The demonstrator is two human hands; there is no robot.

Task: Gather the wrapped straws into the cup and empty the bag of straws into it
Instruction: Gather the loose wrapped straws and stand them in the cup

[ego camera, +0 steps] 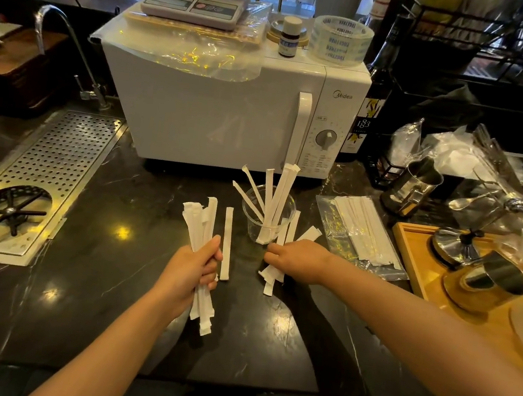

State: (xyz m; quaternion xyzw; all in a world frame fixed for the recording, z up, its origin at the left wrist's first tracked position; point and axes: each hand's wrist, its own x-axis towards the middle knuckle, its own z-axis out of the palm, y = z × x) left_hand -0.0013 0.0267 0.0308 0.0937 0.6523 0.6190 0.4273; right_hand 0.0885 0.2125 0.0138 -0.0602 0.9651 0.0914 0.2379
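A dark marble worktop (pixel 103 276) carries a white microwave (pixel 232 107), a perforated drain tray (pixel 60 151), the straw bag (pixel 361 234) and clear cup (pixel 266 215) holding straws. Left hand (pixel 192 268) fingers clench a straw bundle (pixel 200 223); right hand (pixel 298 259) fingers curl onto loose straws (pixel 271 279).

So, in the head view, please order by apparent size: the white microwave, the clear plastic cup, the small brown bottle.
1. White microwave, by far the largest.
2. Clear plastic cup.
3. Small brown bottle; farther from the camera, so less sure.
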